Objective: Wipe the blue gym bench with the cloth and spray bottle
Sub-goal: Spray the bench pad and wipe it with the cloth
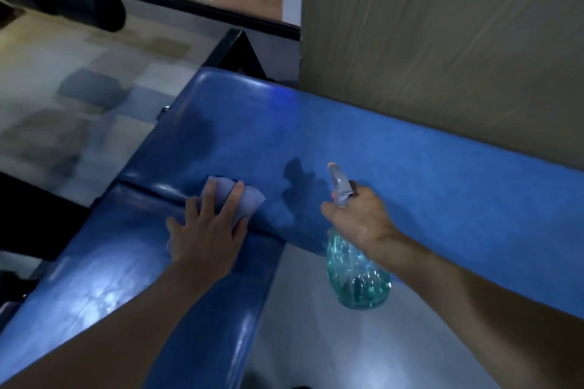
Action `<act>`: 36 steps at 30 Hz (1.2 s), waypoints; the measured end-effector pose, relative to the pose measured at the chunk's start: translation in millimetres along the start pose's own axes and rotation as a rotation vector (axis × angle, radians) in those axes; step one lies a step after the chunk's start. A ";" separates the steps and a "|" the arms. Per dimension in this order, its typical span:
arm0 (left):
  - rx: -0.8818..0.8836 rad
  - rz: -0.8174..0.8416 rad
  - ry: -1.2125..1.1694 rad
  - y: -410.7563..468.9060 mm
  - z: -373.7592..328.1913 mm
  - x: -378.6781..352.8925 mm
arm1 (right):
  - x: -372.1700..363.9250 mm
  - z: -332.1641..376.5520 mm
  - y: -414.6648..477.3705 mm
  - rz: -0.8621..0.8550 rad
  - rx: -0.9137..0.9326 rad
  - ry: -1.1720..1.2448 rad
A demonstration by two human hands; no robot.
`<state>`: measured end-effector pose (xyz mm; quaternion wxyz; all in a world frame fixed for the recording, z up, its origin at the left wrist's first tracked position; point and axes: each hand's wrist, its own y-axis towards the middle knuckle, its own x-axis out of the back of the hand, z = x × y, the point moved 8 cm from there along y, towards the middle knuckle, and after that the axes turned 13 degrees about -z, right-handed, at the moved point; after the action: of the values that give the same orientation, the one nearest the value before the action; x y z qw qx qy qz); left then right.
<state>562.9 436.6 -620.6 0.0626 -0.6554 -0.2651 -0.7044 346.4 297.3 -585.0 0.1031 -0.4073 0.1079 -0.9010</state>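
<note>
The blue gym bench (395, 164) runs from the lower left up to the right, with a seam between two pads near its middle. My left hand (208, 227) lies flat with spread fingers on a pale blue cloth (249, 199), pressing it onto the bench right at the seam. My right hand (360, 218) grips the neck of a clear teal spray bottle (357, 275) and holds it above the bench's near edge. Its grey nozzle (339, 183) points up and away over the pad. The bottle's trigger is hidden by my fingers.
A beige wall panel (442, 41) stands directly behind the bench on the right. A black frame piece (235, 50) rises at the bench's far end, and a black padded roller (94, 9) lies at the upper left. Grey tiled floor (316, 341) shows below the bench and to the left.
</note>
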 end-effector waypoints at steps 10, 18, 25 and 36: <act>0.205 0.018 0.034 -49.9 76.8 16.6 | -69.2 111.3 -9.6 0.189 0.213 0.055; 0.322 0.013 0.075 -101.8 110.2 29.9 | -96.2 132.2 -38.3 0.215 0.285 -0.038; 0.460 0.060 0.123 -167.4 118.8 48.1 | -104.6 102.0 -114.2 0.399 0.437 -0.033; 0.644 0.163 0.198 -286.7 133.1 75.2 | -118.3 38.2 -195.3 0.528 0.453 -0.092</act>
<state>546.5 760.8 -632.1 0.3478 -0.5494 -0.4131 -0.6376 432.7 512.1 -590.2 0.4250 -0.3723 0.0018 -0.8251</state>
